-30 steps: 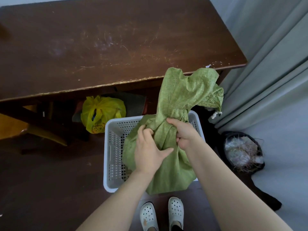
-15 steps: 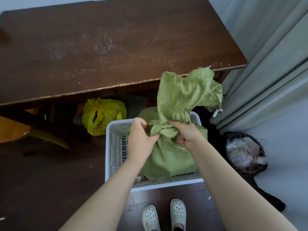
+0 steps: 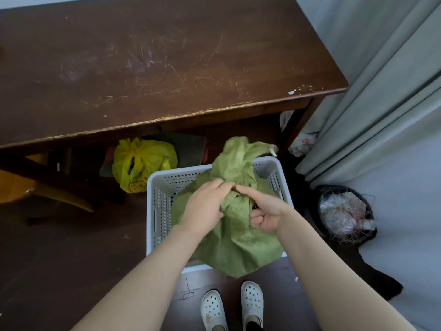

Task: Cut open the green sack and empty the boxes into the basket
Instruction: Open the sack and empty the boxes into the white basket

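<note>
The green sack [image 3: 236,244] sits in the white basket [image 3: 160,194], which stands on the dark floor [image 3: 71,259] in front of the near edge of the desk [image 3: 143,68]. The sack fills most of the basket. Its lower part hangs over the near rim at the near right corner, and its crumpled top rises above the far rim.

Both hands are at the bunched neck of the sack. The left hand [image 3: 205,207] grips a fold of the cloth with curled fingers. The right hand [image 3: 268,215] lies just beside it, one finger stretched along the neck and the others curled; it seems to hold the cloth between them, but the fold hides part of the grip.

A yellow plastic bag [image 3: 143,163] lies under the desk, near the basket's far left corner. A black bin [image 3: 346,213] stands to the right of the basket, below a grey curtain [image 3: 381,103]. Two white shoes [image 3: 213,309] stand just before the near rim.
</note>
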